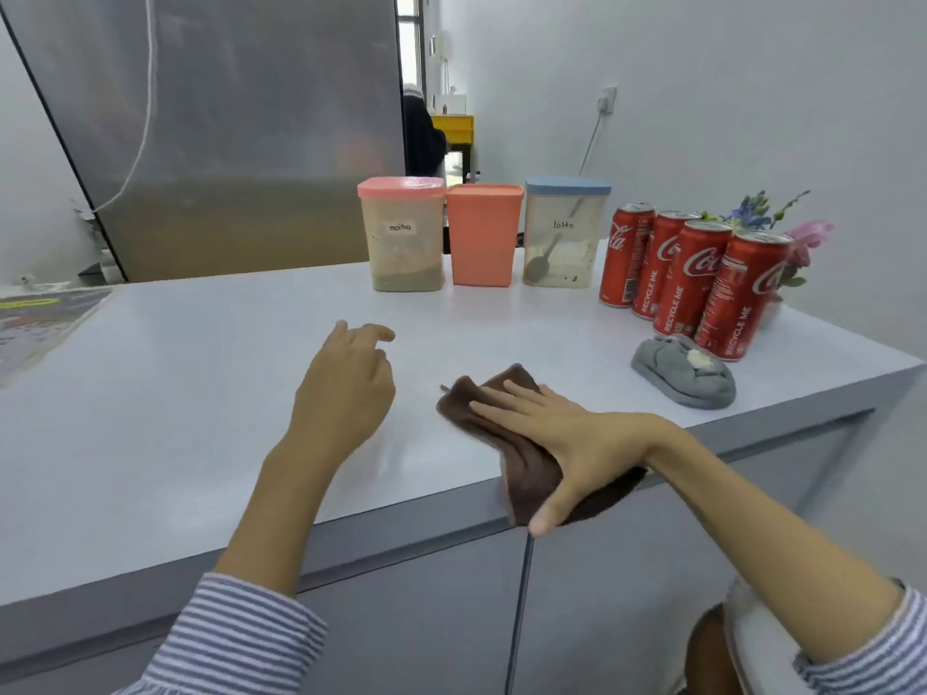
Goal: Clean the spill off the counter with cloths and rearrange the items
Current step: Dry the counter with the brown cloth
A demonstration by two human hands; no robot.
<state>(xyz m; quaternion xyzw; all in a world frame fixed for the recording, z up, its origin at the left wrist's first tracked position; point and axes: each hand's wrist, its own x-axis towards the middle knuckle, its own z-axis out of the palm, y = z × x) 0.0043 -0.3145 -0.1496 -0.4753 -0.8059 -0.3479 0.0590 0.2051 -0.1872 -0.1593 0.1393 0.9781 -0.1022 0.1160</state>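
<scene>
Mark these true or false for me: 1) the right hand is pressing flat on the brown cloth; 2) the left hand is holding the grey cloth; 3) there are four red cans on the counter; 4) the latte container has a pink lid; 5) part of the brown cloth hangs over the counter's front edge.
1) True. The right hand lies with straight fingers on the brown cloth.
2) False. The left hand holds nothing; the grey cloth lies bunched near the cans.
3) True. Four red cans stand in a row on the counter.
4) False. The latte container has a blue lid; the mocha container has the pink one.
5) True.
</scene>
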